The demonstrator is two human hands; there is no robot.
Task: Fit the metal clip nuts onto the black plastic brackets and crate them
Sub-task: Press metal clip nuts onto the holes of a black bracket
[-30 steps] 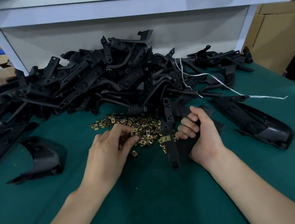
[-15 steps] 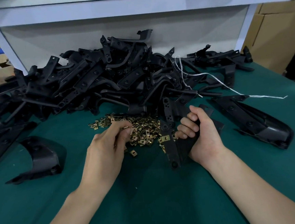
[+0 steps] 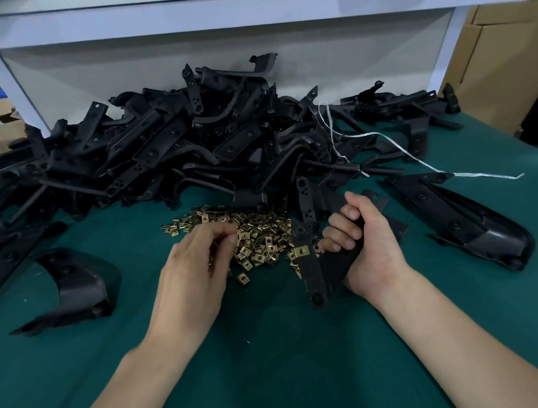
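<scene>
- A black bracket (image 3: pixel 313 274) is gripped in the right hand (image 3: pixel 372 250), fingers curled round it, over the green table (image 3: pixel 274 359).
- One brass clip nut (image 3: pixel 301 252) is seen seated on that bracket.
- The left hand (image 3: pixel 189 276) is held at the pile of loose clip nuts (image 3: pixel 260 234), fingertips drawn together; whether a nut is pinched cannot be told.
- Behind, a heap of brackets (image 3: pixel 165 147) is stacked against the back panel (image 3: pixel 216 62).

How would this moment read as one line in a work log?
left hand: fingertips in clip nut pile | right hand: grips bracket | fitted nut: on bracket
</scene>
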